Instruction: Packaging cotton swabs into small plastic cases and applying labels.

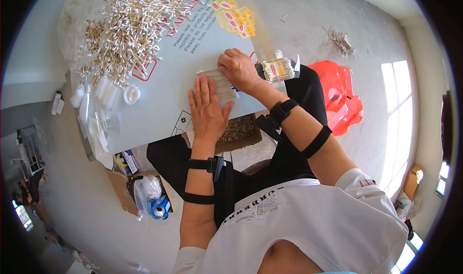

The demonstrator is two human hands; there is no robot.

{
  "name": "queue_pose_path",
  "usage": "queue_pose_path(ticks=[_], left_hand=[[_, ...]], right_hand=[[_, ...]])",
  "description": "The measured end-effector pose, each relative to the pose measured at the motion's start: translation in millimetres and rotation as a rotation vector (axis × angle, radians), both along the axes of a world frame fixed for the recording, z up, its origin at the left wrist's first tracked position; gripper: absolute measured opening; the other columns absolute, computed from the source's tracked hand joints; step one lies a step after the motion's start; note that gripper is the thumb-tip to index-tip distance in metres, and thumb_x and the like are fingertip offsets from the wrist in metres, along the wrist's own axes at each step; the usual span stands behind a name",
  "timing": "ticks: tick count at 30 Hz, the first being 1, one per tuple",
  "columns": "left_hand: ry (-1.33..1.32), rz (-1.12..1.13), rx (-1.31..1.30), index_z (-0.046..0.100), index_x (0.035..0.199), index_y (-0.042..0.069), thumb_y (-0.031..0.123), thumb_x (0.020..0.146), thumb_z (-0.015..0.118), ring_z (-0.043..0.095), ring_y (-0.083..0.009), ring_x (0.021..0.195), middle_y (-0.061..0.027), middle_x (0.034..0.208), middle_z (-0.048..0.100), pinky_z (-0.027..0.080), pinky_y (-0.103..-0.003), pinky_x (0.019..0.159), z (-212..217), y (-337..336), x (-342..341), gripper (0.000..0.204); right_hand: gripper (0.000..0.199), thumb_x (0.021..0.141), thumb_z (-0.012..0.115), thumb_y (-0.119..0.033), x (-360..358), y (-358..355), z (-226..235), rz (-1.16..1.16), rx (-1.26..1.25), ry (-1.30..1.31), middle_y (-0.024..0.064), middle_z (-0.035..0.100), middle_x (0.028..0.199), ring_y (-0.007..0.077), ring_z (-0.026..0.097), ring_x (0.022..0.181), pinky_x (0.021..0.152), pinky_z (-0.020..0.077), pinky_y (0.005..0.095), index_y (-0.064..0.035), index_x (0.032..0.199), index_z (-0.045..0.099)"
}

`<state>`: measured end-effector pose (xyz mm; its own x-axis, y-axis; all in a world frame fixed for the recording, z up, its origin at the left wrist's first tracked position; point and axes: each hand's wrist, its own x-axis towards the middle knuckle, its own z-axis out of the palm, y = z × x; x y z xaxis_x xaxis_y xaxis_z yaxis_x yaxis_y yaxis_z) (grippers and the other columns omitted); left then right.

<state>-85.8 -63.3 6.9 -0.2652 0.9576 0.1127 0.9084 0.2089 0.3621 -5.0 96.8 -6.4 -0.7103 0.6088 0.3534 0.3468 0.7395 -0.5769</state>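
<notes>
At the cotton-swab row (225, 89), the left hand (208, 107) lay flat, the right hand (237, 70) curled, hold unclear; rightward sat a filled swab packet (279, 70), leftward an unpacked swab heap (128, 33).

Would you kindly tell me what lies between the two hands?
Between the left hand and the right hand lies a row of cotton swabs, in the head view.

Around my pale grey surface (154, 111) I see grey floor (299, 18), with sunlight (394, 100) thrown across it in bright panes to my right. Beyond stands a pale wall (429, 66); small windows (23, 215) glow at both edges.
</notes>
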Motion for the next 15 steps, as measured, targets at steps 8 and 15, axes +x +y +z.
queue_pose_path(ticks=[8, 15], left_hand=[[0.024, 0.045, 0.040, 0.030, 0.146, -0.002, 0.031, 0.090, 0.062, 0.019, -0.0371, 0.145, -0.0184, 0.156, 0.022, 0.015, -0.053, 0.116, -0.9, 13.5, -14.7, 0.072], [0.049, -0.100, 0.139, 0.047, 0.135, -0.002, 0.014, 0.090, 0.058, 0.034, -0.0343, 0.137, -0.0170, 0.144, 0.042, 0.026, -0.048, 0.113, -3.7, 38.6, -45.7, 0.049]], right_hand=[[0.006, 0.077, 0.067, -0.010, -1.7, 3.9, -0.9, -0.099, -0.041, 0.041, 0.0081, 0.060, 0.084, 0.0304, 0.058, 0.088, 0.075, 0.0493, 0.0404, -0.0072, 0.079, 0.062], [0.005, 0.083, 0.061, -0.005, 0.8, 1.6, 2.2, 0.008, -0.071, 0.091, 0.0090, 0.061, 0.093, 0.0311, 0.058, 0.091, 0.079, 0.0487, 0.0384, -0.0047, 0.088, 0.063]])
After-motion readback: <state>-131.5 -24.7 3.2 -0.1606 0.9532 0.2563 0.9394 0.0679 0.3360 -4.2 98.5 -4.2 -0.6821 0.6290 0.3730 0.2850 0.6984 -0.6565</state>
